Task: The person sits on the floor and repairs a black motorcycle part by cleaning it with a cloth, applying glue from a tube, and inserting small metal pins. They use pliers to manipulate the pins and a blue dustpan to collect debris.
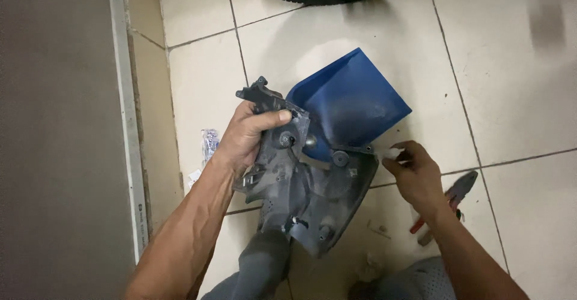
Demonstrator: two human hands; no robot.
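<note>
Your left hand (251, 135) grips the panel's (318, 180) upper left; your right hand (415, 171) pinches something small and white at its right edge.

1. Pale square floor tiles (517, 84) with dark grout lines are spreading across the whole room.
2. A pale metal threshold strip (127, 126) is running down the left, bordering a grey wall (54, 132).
3. Soft, dim light is falling evenly.
</note>
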